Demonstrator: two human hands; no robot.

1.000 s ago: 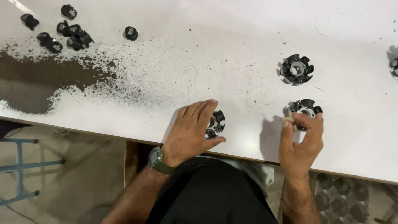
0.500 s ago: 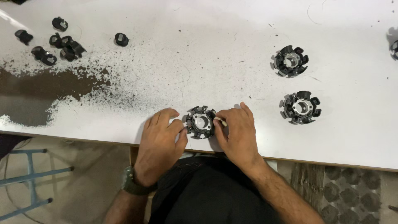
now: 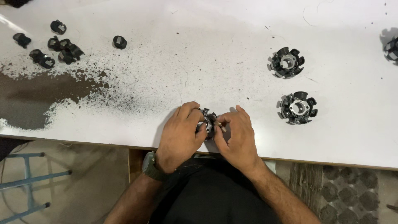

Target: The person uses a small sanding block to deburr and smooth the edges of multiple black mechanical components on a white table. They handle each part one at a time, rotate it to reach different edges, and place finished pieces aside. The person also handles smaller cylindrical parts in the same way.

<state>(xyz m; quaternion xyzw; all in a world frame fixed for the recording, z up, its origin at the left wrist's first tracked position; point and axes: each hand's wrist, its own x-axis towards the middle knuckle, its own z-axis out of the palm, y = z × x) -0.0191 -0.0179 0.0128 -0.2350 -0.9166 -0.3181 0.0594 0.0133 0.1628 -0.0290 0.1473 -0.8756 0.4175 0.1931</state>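
Black slotted stator core [image 3: 207, 122] with a grey metal centre, mostly hidden, orientation unclear. Left hand [image 3: 180, 137] and right hand [image 3: 234, 139] both curled, fingers pinching it from either side. It sits near the white table's front edge [image 3: 83, 139]; bare tabletop behind it, two matching cores [image 3: 297, 108] to its right.
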